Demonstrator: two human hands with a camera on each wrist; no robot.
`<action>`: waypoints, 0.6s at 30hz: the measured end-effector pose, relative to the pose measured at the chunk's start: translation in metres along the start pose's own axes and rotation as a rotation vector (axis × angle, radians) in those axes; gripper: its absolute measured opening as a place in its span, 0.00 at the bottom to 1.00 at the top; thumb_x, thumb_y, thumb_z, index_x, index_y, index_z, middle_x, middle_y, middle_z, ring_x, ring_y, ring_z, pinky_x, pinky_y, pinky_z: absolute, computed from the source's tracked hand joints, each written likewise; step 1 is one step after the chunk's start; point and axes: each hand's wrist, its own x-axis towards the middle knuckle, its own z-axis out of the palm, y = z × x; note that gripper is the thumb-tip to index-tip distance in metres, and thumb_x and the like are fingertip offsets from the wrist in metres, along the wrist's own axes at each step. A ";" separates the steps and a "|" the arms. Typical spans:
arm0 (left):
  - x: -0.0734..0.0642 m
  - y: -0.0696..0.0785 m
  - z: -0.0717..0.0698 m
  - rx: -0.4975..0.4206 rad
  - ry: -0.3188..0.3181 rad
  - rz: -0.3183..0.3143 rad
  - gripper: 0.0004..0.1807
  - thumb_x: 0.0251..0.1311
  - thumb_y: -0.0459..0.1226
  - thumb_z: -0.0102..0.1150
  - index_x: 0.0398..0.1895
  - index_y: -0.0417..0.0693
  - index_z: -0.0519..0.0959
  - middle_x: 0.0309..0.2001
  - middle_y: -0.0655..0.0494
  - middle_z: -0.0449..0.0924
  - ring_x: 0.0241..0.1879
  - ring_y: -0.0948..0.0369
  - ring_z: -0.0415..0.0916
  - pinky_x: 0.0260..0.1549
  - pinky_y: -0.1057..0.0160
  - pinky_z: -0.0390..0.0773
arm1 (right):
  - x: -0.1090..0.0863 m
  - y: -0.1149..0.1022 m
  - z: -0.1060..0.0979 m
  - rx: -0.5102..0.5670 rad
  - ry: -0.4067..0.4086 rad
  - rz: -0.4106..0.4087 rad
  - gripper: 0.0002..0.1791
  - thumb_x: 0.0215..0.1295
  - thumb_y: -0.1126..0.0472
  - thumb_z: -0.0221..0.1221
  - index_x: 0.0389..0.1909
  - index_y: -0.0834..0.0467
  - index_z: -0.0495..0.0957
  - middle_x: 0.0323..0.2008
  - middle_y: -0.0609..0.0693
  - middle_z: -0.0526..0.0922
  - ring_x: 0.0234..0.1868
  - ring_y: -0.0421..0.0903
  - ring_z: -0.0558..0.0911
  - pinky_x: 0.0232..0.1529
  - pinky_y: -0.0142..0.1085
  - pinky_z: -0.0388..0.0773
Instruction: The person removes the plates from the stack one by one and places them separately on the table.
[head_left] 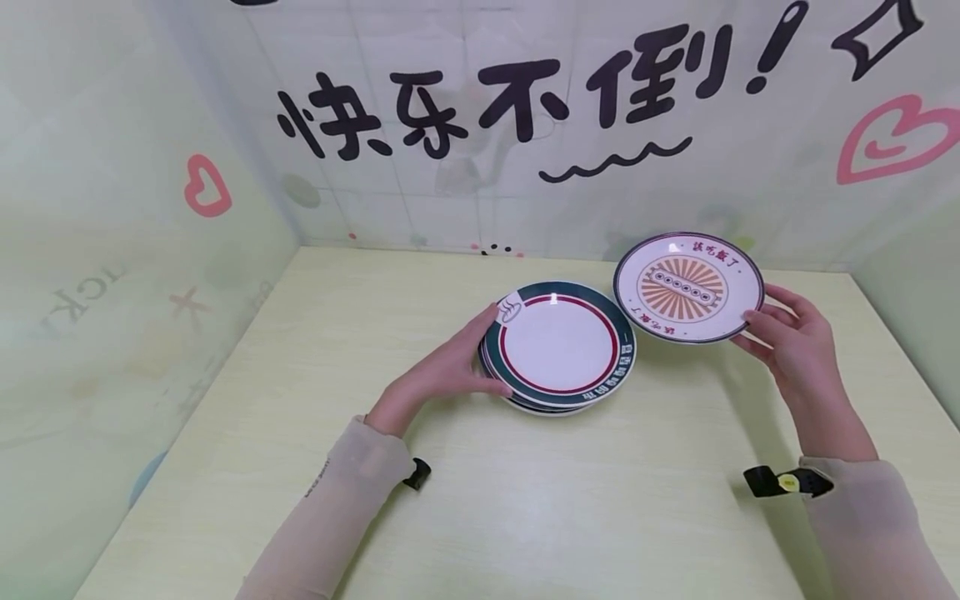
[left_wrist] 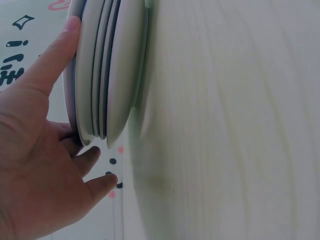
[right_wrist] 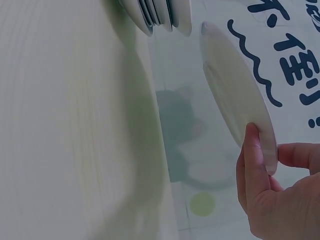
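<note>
A stack of several plates stands on the table, topped by a white plate (head_left: 558, 346) with a dark green rim and a red ring. My left hand (head_left: 457, 362) holds the stack's left side, thumb at the near edge and fingers round the far edge. Stacked rims (left_wrist: 100, 75) show side-on in the left wrist view. Raised above the table to the right is a white plate (head_left: 682, 287) with an orange sunburst and red characters. My right hand (head_left: 798, 342) pinches its right edge between thumb and fingers. Its pale underside (right_wrist: 235, 95) shows in the right wrist view.
The pale wooden table (head_left: 570, 500) meets a back wall (head_left: 450, 200) printed with large black characters. Side walls (head_left: 135, 250) rise at left and right. The raised plate's left edge overlaps the stack's right edge in the head view.
</note>
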 end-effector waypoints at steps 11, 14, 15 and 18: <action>-0.001 0.000 0.001 -0.010 0.002 0.000 0.70 0.46 0.54 0.78 0.82 0.59 0.35 0.82 0.59 0.37 0.81 0.57 0.38 0.78 0.51 0.53 | 0.003 0.002 0.000 -0.008 0.049 0.036 0.29 0.62 0.69 0.65 0.61 0.50 0.65 0.36 0.43 0.82 0.32 0.37 0.85 0.33 0.30 0.87; -0.001 0.001 0.001 -0.006 0.003 0.001 0.70 0.46 0.54 0.77 0.82 0.59 0.35 0.82 0.59 0.37 0.81 0.57 0.38 0.78 0.51 0.53 | 0.004 0.003 0.000 -0.013 0.060 0.042 0.30 0.62 0.69 0.65 0.61 0.50 0.65 0.36 0.43 0.82 0.32 0.37 0.85 0.32 0.30 0.87; -0.001 0.001 0.001 -0.004 0.003 0.002 0.70 0.46 0.54 0.77 0.82 0.59 0.35 0.82 0.59 0.37 0.81 0.57 0.38 0.78 0.51 0.53 | 0.004 0.003 0.000 -0.015 0.062 0.043 0.30 0.62 0.69 0.65 0.61 0.50 0.65 0.36 0.43 0.82 0.32 0.37 0.86 0.32 0.30 0.87; -0.002 0.000 0.000 -0.001 0.006 0.008 0.70 0.46 0.54 0.78 0.82 0.59 0.35 0.82 0.59 0.37 0.81 0.57 0.38 0.78 0.52 0.53 | 0.005 0.004 -0.001 -0.021 0.068 0.047 0.31 0.62 0.69 0.65 0.62 0.50 0.64 0.36 0.43 0.81 0.32 0.37 0.86 0.33 0.30 0.87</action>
